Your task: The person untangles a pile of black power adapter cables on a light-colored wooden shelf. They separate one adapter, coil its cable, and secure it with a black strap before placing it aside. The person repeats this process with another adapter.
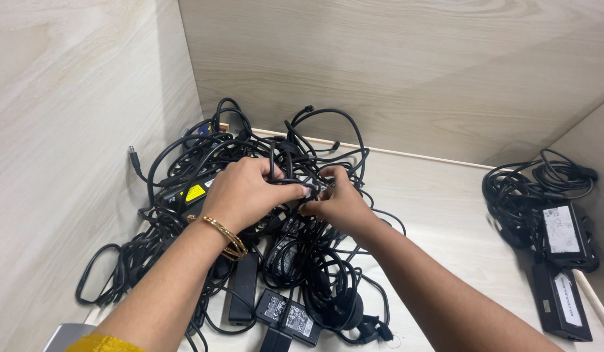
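Now both hands [292,195] on tangled cables [204,254].

A pale wood-grain counter [445,215] carries a tangled heap of black cables and adapters [250,261] at left, and two adapters with coiled leads [556,241] far right.

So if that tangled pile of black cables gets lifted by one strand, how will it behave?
The tangled cables look floppy and interlaced, so neighbours would probably drag along. The power bricks knotted in likely add dangling weight. Both hands, left and right, pinch strands mid-pile.
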